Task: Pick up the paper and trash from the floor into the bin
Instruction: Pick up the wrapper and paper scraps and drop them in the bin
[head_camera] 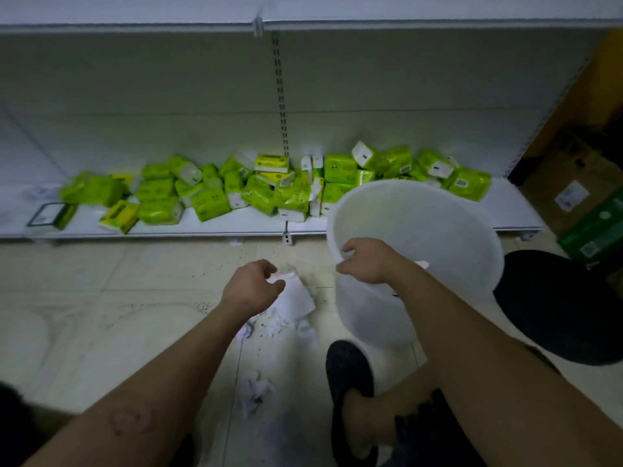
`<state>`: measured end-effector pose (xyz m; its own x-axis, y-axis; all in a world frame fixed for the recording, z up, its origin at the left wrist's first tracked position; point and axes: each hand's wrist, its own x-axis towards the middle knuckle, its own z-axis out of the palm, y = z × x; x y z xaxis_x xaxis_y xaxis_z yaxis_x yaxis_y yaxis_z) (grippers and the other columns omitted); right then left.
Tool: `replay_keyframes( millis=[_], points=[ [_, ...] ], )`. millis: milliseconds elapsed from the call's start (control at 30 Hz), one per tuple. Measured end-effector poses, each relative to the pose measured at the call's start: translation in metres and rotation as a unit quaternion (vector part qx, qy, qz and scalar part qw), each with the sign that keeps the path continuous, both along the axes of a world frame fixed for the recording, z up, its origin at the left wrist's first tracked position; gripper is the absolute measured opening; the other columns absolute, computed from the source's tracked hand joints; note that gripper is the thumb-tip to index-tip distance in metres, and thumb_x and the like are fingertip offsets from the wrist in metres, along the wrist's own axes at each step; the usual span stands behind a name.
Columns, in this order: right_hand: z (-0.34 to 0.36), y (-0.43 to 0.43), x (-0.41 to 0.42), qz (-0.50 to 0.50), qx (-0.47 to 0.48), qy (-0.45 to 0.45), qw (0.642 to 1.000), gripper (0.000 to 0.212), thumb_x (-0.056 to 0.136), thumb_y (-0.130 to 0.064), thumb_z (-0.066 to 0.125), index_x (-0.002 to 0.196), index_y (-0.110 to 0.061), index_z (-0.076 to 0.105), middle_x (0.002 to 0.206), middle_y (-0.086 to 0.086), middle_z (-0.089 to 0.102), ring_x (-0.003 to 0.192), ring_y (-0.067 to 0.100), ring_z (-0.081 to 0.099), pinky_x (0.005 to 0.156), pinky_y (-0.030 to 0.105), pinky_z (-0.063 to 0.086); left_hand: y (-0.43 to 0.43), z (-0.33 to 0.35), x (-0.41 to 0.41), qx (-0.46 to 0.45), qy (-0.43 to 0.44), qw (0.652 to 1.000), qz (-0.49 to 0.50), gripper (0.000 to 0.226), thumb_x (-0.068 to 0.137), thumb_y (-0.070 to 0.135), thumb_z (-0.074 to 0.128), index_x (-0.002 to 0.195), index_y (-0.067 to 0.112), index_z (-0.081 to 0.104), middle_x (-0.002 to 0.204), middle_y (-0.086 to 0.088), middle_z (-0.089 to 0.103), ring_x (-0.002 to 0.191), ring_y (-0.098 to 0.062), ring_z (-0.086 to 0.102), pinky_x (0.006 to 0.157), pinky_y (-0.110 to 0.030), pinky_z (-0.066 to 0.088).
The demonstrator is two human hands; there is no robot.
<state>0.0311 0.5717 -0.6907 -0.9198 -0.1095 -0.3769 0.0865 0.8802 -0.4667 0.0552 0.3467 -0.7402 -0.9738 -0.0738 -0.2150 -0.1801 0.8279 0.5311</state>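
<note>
A white plastic bin (438, 230) stands tilted on the tiled floor at the right, and my right hand (362, 262) grips its near rim. My left hand (251, 286) reaches down to a white sheet of paper (298, 298) on the floor just left of the bin, its fingers curled on the sheet's top edge. Crumpled paper scraps (274, 325) lie below the sheet. Another crumpled wad (254, 392) lies closer to me on the floor. The bin's inside looks empty.
A low white shelf (236, 227) runs across the back, piled with several green tissue packs (259, 193). A black round object (559, 305) sits right of the bin. Cardboard boxes (573, 190) stand at the far right. My foot in a black shoe (350, 372) is beside the bin.
</note>
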Motion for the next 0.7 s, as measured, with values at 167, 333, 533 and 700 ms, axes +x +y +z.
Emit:
replay_keyframes(
  millis=[167, 333, 533, 700],
  points=[
    [-0.027, -0.068, 0.023, 0.106, 0.007, -0.035, 0.994, 0.056, 0.087, -0.036, 0.058, 0.138, -0.016, 0.045, 0.142, 0.010, 0.048, 0.125, 0.027, 0.050, 0.094, 0.029, 0.041, -0.051, -0.013, 0.026, -0.011, -0.033, 0.999, 0.025, 0.044, 0.082, 0.035, 0.065, 0.122, 0.018, 0.060, 0.117, -0.004, 0.066, 0.107, -0.022, 0.061, 0.084, -0.028, 0.047],
    [-0.064, -0.106, 0.028, 0.117, 0.023, -0.074, 0.990, 0.049, 0.089, -0.033, 0.056, 0.134, -0.013, 0.050, 0.142, 0.010, 0.048, 0.127, 0.026, 0.048, 0.100, 0.031, 0.039, -0.088, -0.046, 0.045, 0.005, -0.088, 0.995, 0.049, 0.047, 0.081, 0.036, 0.067, 0.123, 0.015, 0.059, 0.117, -0.007, 0.066, 0.106, -0.024, 0.061, 0.087, -0.030, 0.049],
    [-0.147, -0.137, 0.048, 0.155, 0.052, -0.230, 0.959, 0.046, 0.094, -0.029, 0.050, 0.123, 0.006, 0.058, 0.133, 0.020, 0.055, 0.120, 0.032, 0.052, 0.101, 0.035, 0.042, -0.113, -0.118, 0.067, -0.020, -0.211, 0.977, 0.014, 0.050, 0.082, 0.035, 0.066, 0.127, 0.016, 0.055, 0.128, -0.009, 0.059, 0.115, -0.025, 0.056, 0.094, -0.031, 0.045],
    [-0.222, -0.155, 0.068, 0.159, 0.072, -0.313, 0.934, 0.030, 0.090, -0.025, 0.055, 0.105, -0.002, 0.065, 0.114, 0.013, 0.063, 0.107, 0.029, 0.060, 0.084, 0.031, 0.047, -0.123, -0.197, 0.097, -0.038, -0.325, 0.945, -0.008, 0.052, 0.084, 0.035, 0.064, 0.130, 0.017, 0.050, 0.130, -0.010, 0.056, 0.115, -0.026, 0.055, 0.091, -0.035, 0.047]
  ],
)
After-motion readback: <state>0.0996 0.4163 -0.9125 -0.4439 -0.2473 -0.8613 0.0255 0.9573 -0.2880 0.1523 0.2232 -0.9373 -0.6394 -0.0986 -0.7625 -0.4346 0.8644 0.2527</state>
